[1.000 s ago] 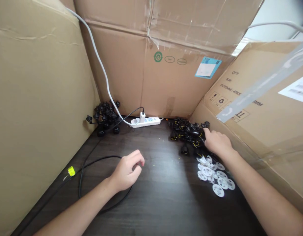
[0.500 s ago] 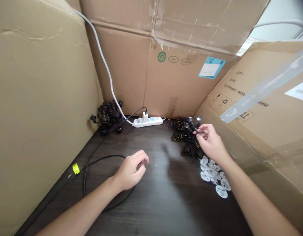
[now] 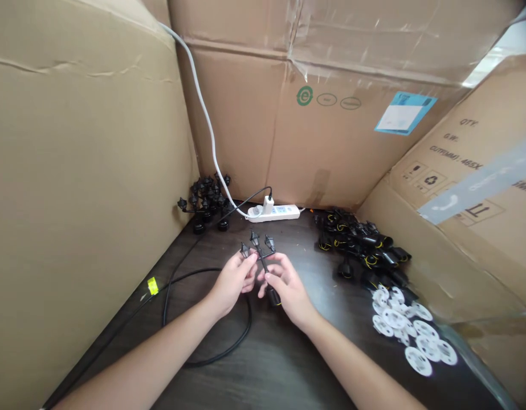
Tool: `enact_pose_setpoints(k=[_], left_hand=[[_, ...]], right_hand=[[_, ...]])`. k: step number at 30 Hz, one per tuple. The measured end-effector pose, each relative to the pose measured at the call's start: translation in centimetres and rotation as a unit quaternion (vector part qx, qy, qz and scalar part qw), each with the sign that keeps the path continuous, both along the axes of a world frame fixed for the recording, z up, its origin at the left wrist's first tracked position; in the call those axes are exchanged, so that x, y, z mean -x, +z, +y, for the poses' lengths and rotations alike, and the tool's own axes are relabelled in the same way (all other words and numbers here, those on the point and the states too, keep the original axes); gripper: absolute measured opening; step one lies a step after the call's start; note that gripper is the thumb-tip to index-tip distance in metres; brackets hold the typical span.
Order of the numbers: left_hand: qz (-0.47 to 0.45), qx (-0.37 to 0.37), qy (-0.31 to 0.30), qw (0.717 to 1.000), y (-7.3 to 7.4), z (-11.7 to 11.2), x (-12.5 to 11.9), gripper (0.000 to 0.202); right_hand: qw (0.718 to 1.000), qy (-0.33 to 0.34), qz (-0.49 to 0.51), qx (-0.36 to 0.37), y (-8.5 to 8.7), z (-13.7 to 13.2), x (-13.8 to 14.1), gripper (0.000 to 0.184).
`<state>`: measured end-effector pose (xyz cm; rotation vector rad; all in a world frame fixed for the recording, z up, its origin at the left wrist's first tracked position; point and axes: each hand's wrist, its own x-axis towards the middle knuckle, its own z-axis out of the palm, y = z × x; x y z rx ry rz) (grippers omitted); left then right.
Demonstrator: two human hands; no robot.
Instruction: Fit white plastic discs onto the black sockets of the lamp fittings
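Observation:
My left hand (image 3: 235,279) and my right hand (image 3: 284,285) meet over the middle of the dark table (image 3: 288,353). Together they hold a small black three-headed lamp piece (image 3: 258,250), its heads pointing away from me. My right fingers grip its stem and base; my left fingertips pinch near the heads. A heap of similar black pieces with yellow ties (image 3: 359,245) lies to the right. A second black heap (image 3: 205,199) sits in the back left corner.
White round discs (image 3: 410,333) are scattered at the right front. A white power strip (image 3: 273,212) with a charger lies at the back. A black cable (image 3: 211,319) loops under my left wrist. Cardboard boxes (image 3: 74,199) wall in the table on three sides.
My right hand took one black piece from the right heap and carried it left to the middle. My left hand rose to meet it and gripped it too.

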<state>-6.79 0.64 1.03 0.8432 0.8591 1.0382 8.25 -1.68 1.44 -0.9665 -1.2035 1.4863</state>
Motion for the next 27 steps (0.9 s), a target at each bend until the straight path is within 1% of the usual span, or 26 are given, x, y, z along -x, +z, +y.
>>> enact_pose_setpoints(k=[2,6,10,13,15,19,24,27], left_hand=[[0.004,0.000,-0.009,1.000,0.0,0.0,0.1,0.047],[0.022,0.008,-0.045,0.999,0.0,-0.1,-0.1,0.046],[0.055,0.025,-0.064,0.996,-0.1,-0.2,-0.3,0.049],[0.094,0.003,-0.084,0.992,-0.4,-0.3,-0.3,0.054],[0.108,-0.009,-0.088,0.990,-0.6,-0.4,-0.3,0.057],[0.101,0.008,-0.111,0.989,-0.5,-0.5,-0.3,0.060],[0.090,0.021,-0.108,0.990,-0.4,-0.6,-0.5,0.060],[0.085,0.019,-0.108,0.990,-0.4,-0.6,-0.5,0.059]], right_hand=[[1.000,0.006,-0.012,0.011,-0.1,0.4,-0.7,0.040],[0.999,-0.036,-0.021,0.027,-0.6,1.1,-1.9,0.051],[0.999,-0.038,-0.006,0.032,-1.4,1.0,-1.9,0.052],[0.999,-0.041,0.008,0.034,-1.9,0.5,-1.4,0.051],[0.999,-0.042,0.009,0.026,-2.2,0.1,-1.1,0.050],[0.999,-0.049,-0.006,-0.001,-2.5,-0.4,-0.7,0.048],[0.997,-0.068,-0.031,-0.036,-2.4,-0.6,-0.7,0.044],[0.995,-0.077,-0.038,-0.043,-2.3,-0.6,-0.7,0.045]])
